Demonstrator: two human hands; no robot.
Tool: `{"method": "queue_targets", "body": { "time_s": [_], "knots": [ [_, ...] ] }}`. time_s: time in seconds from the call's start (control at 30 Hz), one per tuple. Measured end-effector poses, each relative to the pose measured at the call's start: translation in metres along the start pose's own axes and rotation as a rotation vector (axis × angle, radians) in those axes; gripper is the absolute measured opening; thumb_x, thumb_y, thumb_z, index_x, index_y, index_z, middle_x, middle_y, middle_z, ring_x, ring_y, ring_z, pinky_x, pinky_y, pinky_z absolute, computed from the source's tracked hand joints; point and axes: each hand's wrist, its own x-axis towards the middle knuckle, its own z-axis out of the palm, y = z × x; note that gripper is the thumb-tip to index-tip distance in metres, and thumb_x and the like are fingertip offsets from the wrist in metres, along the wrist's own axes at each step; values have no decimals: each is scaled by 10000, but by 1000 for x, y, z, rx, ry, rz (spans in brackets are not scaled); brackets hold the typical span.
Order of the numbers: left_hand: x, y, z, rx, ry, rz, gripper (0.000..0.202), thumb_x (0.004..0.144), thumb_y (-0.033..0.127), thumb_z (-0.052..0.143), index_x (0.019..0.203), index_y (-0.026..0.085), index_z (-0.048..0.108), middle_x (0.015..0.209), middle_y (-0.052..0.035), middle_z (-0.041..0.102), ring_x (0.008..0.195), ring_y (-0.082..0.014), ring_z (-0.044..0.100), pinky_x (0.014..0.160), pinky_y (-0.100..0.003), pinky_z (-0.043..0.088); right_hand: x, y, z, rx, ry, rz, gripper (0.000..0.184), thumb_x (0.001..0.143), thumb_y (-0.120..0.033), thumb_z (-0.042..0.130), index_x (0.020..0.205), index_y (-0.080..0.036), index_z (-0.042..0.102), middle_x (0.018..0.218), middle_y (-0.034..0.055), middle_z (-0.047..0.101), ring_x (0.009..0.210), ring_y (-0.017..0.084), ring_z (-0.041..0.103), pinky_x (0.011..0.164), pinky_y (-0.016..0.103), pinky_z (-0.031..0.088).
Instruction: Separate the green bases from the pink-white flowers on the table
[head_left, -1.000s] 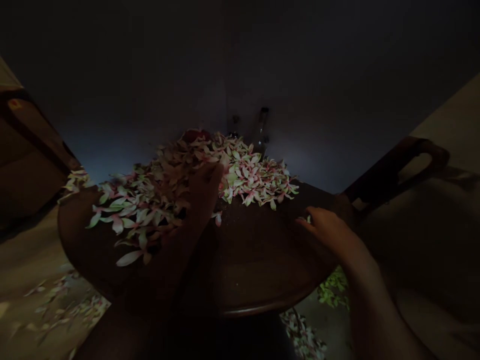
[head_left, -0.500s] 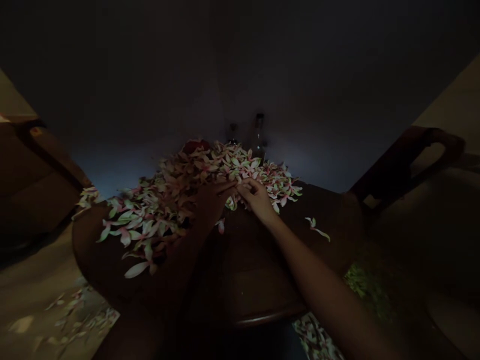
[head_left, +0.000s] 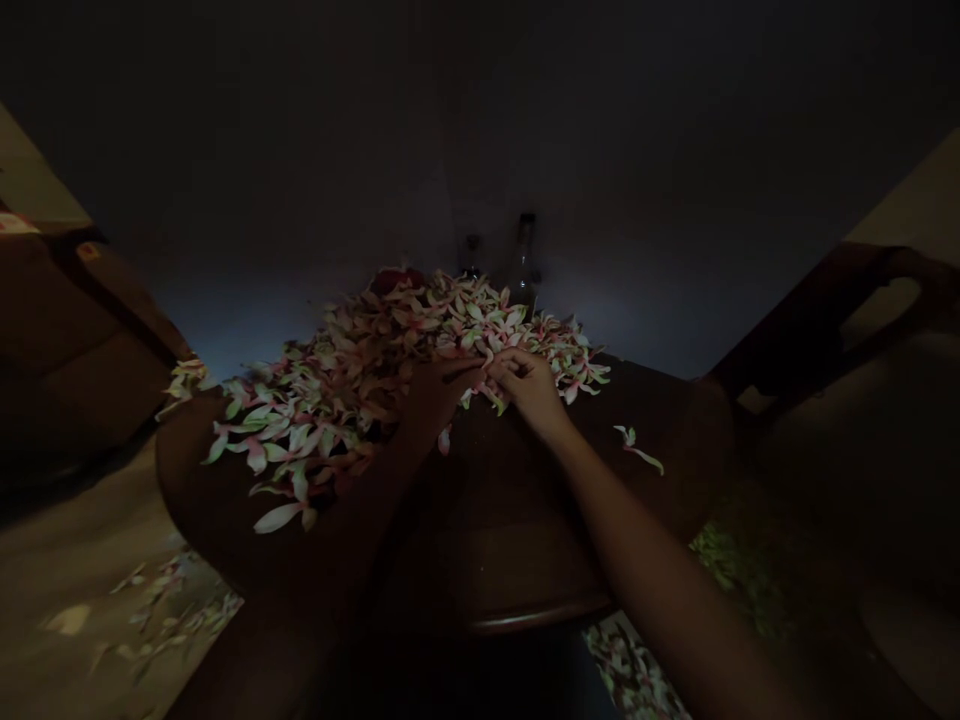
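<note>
My left hand (head_left: 441, 392) and right hand (head_left: 529, 388) in soft, pink-edged petals (head_left: 337, 400)
Both half-curled, nearly touching, at twelve o'clock on the round polished-wood bench (head_left: 600, 490); whether they pinch any petal, I cannot tell.

On my feed the petals (head_left: 300, 435) show creamy white, streaked pink and edged pale green, heaped in a mottled drift. The tabletop (head_left: 525, 530) beneath them reads dark brown, a deep red shape (head_left: 395, 281) shows at the far side, and the wall (head_left: 225, 330) behind fades blue-grey.
</note>
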Motion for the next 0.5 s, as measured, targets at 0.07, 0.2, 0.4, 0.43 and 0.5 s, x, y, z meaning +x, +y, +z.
{"method": "queue_targets", "body": {
  "time_s": [0.07,0.2,0.4,0.43,0.5],
  "knots": [
    [0,-1,0,-3,10,-27,293,801,316,683,1042,190,791,947,-12,787,935,-215,706,797,-283,546,-1,-2,0,-7,-11,-11,310,727,-473,777,760,-202,630,603,-32,631,504,99,536,485,228,405],
    [0,0,-1,-31,13,-35,306,803,350,680,1042,192,788,972,-13,782,948,-210,698,817,-276,536,-2,-6,1,-50,-14,-20,284,765,-453,744,850,-200,649,592,-40,602,500,98,504,470,228,369],
    [-3,2,-1,24,24,-24,302,844,423,607,898,190,791,799,-7,749,838,-205,689,738,-268,518,-5,-10,3,-208,48,-93,213,781,-395,711,813,-194,649,623,-43,542,535,95,461,508,241,355],
    [-1,-1,-1,26,60,-29,311,857,417,579,869,178,777,782,-16,738,813,-202,683,717,-268,512,-7,-12,5,-234,60,-121,194,790,-380,707,806,-195,649,625,-41,538,543,97,457,517,245,351],
    [3,-11,-3,4,149,-49,322,880,394,518,853,162,739,821,-43,735,801,-198,679,693,-271,508,-14,-17,9,-257,72,-167,171,810,-363,701,805,-200,651,624,-36,536,545,104,453,523,254,344]
  ]
}}
